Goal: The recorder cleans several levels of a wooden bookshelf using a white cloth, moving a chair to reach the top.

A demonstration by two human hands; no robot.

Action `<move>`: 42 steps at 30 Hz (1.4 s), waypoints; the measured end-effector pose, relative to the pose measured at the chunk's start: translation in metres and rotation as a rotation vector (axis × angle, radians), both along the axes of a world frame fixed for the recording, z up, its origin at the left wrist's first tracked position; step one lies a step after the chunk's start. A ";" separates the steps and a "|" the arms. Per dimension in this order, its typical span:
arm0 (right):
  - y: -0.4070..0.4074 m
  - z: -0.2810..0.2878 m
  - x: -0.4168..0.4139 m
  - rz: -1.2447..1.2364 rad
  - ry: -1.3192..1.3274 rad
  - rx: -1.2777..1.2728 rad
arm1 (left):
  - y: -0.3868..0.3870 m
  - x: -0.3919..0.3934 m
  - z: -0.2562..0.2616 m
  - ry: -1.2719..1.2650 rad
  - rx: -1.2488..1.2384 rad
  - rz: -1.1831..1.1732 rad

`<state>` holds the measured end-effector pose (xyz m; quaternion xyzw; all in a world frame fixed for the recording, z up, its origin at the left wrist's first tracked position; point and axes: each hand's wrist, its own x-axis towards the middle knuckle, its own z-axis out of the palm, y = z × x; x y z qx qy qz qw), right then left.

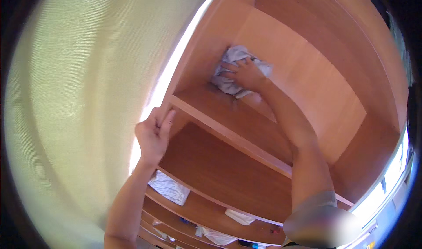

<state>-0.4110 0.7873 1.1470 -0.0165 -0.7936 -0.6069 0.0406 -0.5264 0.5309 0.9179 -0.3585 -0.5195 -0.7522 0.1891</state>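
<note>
My right hand (247, 75) lies spread on a crumpled grey-white cloth (235, 56), pressing it against the back panel of a wooden shelf unit, near the inner left corner of a compartment. The cloth shows around and between the fingers. Lower left, my left hand (153, 135) grips the front edge of the unit's side panel (181, 69), thumb on the inner side and fingers around the outer side. The shelf board (230, 135) meets that panel just above the left thumb.
A pale yellow-green curtain (75, 100) hangs along the left, beside a bright gap. Lower shelves hold a patterned white cloth item (169, 187), a folded white item (239, 216), a white plastic bag (217, 236) and small things. Bright window light shows at the lower right.
</note>
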 end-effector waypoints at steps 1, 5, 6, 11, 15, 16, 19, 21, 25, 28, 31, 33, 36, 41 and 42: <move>0.002 0.006 0.002 0.065 0.000 0.067 | 0.000 0.000 -0.001 0.014 0.003 0.000; -0.001 0.013 -0.004 0.066 0.059 0.039 | -0.004 -0.003 -0.005 0.039 -0.041 0.060; 0.000 0.022 0.000 0.065 0.068 0.045 | -0.003 -0.002 -0.002 0.037 -0.020 0.030; -0.007 0.105 -0.037 0.388 0.915 -0.206 | -0.003 -0.004 0.000 0.044 -0.051 0.050; -0.039 0.152 -0.081 0.883 1.455 -1.153 | -0.009 -0.005 0.001 0.023 -0.086 0.041; -0.033 0.158 -0.093 0.747 1.489 -1.139 | -0.011 -0.004 0.001 0.001 -0.098 0.028; 0.005 0.176 -0.118 0.343 1.564 -1.053 | -0.013 -0.004 0.001 0.015 -0.059 0.041; 0.065 0.206 -0.084 0.599 1.400 -1.383 | -0.006 0.000 0.011 0.061 -0.047 0.041; 0.064 0.209 -0.092 0.633 1.336 -1.414 | 0.001 -0.003 -0.002 0.077 0.028 0.030; 0.005 0.181 -0.106 0.689 1.350 -1.393 | 0.000 -0.010 -0.008 0.070 -0.036 0.065; -0.056 0.151 -0.093 0.770 1.405 -1.296 | 0.005 -0.009 -0.010 0.063 -0.012 0.014; -0.061 0.171 -0.078 0.809 1.519 -1.203 | 0.017 -0.008 -0.005 0.112 -0.012 0.035; -0.154 0.118 -0.104 0.861 1.513 -1.081 | 0.005 -0.016 -0.019 0.047 -0.060 0.065; -0.180 0.105 -0.089 1.324 1.099 -0.656 | -0.003 -0.009 -0.003 0.034 -0.093 0.037; -0.169 0.108 -0.088 1.332 1.101 -0.655 | -0.003 -0.008 -0.003 0.039 -0.091 0.043</move>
